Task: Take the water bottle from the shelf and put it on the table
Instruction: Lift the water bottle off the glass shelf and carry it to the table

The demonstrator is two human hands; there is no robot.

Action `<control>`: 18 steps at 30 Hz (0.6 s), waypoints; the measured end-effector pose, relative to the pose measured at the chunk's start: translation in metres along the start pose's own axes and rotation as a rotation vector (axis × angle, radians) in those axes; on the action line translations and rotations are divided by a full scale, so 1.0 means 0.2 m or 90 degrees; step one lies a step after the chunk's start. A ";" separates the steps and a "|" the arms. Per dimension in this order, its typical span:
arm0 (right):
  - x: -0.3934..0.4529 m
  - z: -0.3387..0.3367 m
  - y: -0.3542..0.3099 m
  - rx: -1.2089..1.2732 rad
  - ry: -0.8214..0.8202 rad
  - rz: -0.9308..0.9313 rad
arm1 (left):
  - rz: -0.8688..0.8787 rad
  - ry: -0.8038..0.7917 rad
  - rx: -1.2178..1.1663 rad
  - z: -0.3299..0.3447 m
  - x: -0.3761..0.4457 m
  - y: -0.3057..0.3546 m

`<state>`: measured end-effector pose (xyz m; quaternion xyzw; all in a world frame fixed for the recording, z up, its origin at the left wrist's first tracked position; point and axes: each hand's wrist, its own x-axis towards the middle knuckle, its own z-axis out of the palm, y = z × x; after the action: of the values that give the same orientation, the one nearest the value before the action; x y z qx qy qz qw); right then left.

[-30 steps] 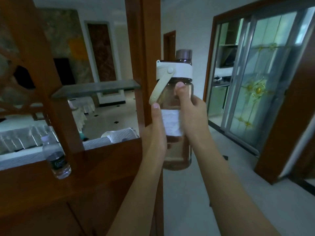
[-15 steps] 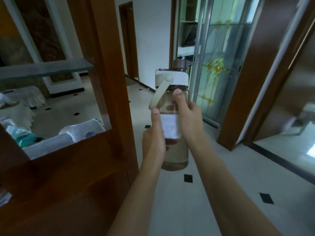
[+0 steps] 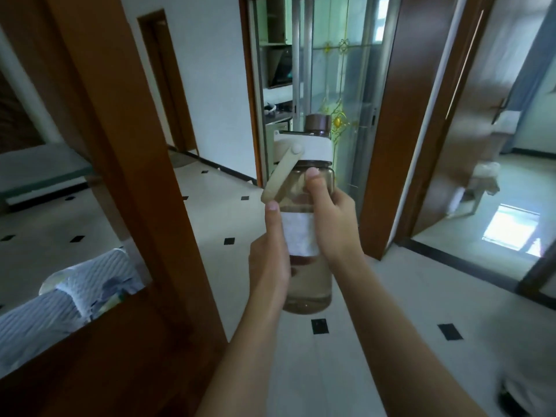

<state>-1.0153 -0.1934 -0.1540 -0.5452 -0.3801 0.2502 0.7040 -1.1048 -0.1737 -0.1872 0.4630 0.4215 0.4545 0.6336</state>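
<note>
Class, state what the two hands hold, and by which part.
Both hands, left and right, grip the clear brown-capped plastic water bottle around its labelled middle.

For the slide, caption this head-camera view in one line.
Both hands, left and right, carry the water bottle upright above the tiled floor.

A home, seen from a hallway. The floor (image 3: 234, 266) is pale tile with small black diamond insets. At 12 o'clock a sliding glass door (image 3: 340, 94) with gold floral decoration opens on a kitchen counter (image 3: 278, 111). At 3 o'clock a doorway shows a sunlit room (image 3: 511, 206). At 9 o'clock stands a wooden partition (image 3: 126, 164).
</note>
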 end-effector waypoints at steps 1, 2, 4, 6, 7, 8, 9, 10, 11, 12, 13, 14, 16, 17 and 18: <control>0.03 -0.01 0.01 -0.003 0.007 0.007 | 0.007 -0.007 0.010 0.01 0.03 -0.01; 0.06 -0.02 0.01 -0.007 0.010 0.009 | 0.015 -0.017 0.021 0.03 0.05 -0.01; 0.13 -0.04 0.04 -0.015 0.017 0.005 | 0.018 -0.015 0.035 0.08 0.09 -0.01; 0.20 -0.08 0.07 -0.017 0.023 0.005 | 0.011 -0.022 0.049 0.13 0.16 -0.04; 0.24 -0.09 0.09 -0.018 0.024 0.005 | 0.010 -0.019 0.051 0.16 0.20 -0.05; 0.29 -0.11 0.11 -0.019 0.025 0.005 | 0.010 -0.014 0.053 0.20 0.23 -0.06; 0.34 -0.14 0.14 -0.020 0.023 0.005 | 0.010 -0.016 0.050 0.24 0.28 -0.08; 0.39 -0.16 0.16 -0.020 0.017 0.006 | 0.010 -0.012 0.049 0.28 0.32 -0.08; 0.45 -0.19 0.18 -0.020 0.010 0.007 | -0.003 -0.010 0.052 0.32 0.36 -0.09; 0.51 -0.22 0.20 -0.018 0.003 0.008 | -0.013 -0.003 0.056 0.36 0.41 -0.10; 0.57 -0.24 0.22 -0.014 -0.004 0.008 | -0.021 0.003 0.056 0.41 0.46 -0.10; 0.64 -0.27 0.25 -0.005 -0.010 0.008 | -0.022 0.011 0.058 0.46 0.52 -0.11; 0.77 -0.31 0.31 0.009 -0.017 0.006 | -0.020 0.034 0.060 0.55 0.62 -0.14; 0.83 -0.34 0.34 0.011 -0.022 0.005 | -0.019 0.044 0.063 0.59 0.67 -0.16; 0.89 -0.36 0.37 0.010 -0.029 0.006 | -0.020 0.056 0.066 0.64 0.71 -0.18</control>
<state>-0.8486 -0.0769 -0.1863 -0.5358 -0.3912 0.2688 0.6983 -0.9436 -0.0678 -0.2099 0.4680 0.4790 0.4417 0.5970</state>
